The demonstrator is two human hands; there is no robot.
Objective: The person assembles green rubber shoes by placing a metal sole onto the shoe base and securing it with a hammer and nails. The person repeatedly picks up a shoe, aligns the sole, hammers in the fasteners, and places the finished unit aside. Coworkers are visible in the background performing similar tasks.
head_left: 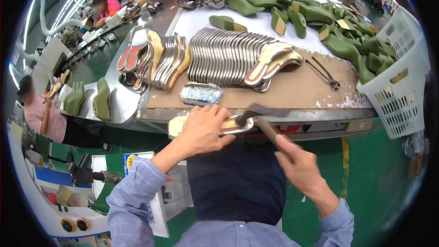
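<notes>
My left hand (204, 130) presses down on a pale insole board with a metal shank (235, 126) at the table's front edge. My right hand (299, 162) grips the wooden handle of a hammer (256, 112), whose dark head rests over the shank's end. Just behind lies a small foil tray of tacks (200, 93). A long row of stacked metal-backed insoles (224, 57) leans across the brown board on the table (292, 91).
Green shoe lasts (315, 16) are piled at the back and spill into a white plastic basket (402, 87) on the right. Black pincers (325, 74) lie on the board. Other people work along a conveyor (98, 64) at left.
</notes>
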